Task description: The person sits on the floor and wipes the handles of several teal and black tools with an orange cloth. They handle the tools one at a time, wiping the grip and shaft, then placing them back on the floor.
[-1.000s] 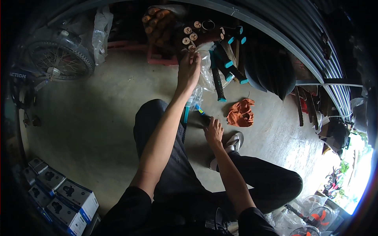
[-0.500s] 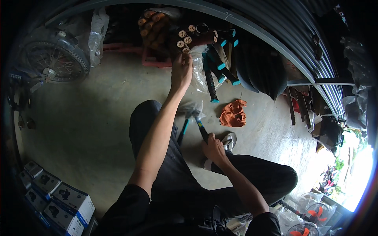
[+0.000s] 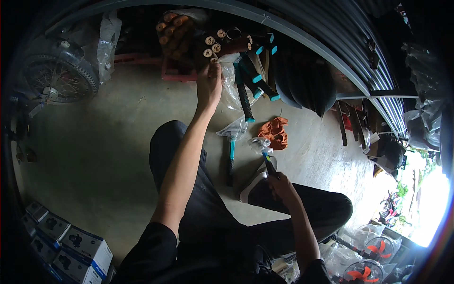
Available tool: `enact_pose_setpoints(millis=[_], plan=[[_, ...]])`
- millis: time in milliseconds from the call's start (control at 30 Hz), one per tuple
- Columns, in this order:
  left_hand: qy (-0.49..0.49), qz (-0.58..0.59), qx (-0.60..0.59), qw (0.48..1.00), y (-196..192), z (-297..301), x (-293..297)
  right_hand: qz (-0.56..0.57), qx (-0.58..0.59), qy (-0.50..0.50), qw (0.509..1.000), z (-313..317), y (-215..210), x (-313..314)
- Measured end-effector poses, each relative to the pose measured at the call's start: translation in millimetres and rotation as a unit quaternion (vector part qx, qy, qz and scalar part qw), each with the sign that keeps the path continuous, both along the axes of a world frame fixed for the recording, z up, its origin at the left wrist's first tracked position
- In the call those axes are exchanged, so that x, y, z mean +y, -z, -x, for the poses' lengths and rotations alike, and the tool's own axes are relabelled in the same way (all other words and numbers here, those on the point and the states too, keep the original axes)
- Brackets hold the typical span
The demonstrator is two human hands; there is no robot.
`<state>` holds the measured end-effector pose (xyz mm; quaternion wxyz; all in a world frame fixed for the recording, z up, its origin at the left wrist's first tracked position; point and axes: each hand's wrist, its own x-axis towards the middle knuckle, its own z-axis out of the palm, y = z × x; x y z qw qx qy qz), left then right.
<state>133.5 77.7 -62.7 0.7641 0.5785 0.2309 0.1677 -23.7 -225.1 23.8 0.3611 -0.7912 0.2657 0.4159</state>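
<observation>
My right hand (image 3: pixel 281 184) is closed round the dark grip of a hammer (image 3: pixel 269 163), its head wrapped in clear plastic. Below the bundle at the back, another hammer (image 3: pixel 231 154) with a teal and black handle lies on the floor, its head also under plastic. My left hand (image 3: pixel 208 83) reaches far forward, its fingers closed at the edge of a clear plastic bag (image 3: pixel 230 87), just below some round handle ends (image 3: pixel 209 47); the fingertips are partly hidden. Several black handles with teal ends (image 3: pixel 246 102) stick out beside the bag. A crumpled orange cloth (image 3: pixel 274 132) lies near the held hammer.
A bicycle wheel (image 3: pixel 59 78) stands at the far left, near a red frame (image 3: pixel 177 75). Boxes (image 3: pixel 85 244) are stacked at lower left. Dark blades (image 3: pixel 305 85) hang at the back right. Plastic-wrapped fans with orange blades (image 3: pixel 379 249) sit at lower right.
My right hand has moved right with the hammer, lifting it away from the other hammer, which now lies straighter on the floor. My left hand stays by the bag.
</observation>
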Motion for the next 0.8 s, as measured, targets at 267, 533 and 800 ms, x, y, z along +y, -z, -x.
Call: enact_pose_setpoints(millis=[267,533,800], plan=[[0.009,0.048,-0.049,0.998,2.5,-4.3,-6.2,-0.060,-0.081,-0.007,0.995,-7.7,-149.9,30.5],[-0.020,-0.042,-0.013,0.999,7.9,0.9,2.8,0.096,-0.396,-0.356,0.841,-143.6,-69.9,96.4],[-0.042,0.025,-0.051,0.998,2.4,-4.6,-7.5,0.204,-0.397,-0.427,0.787,-197.8,-28.1,142.7]])
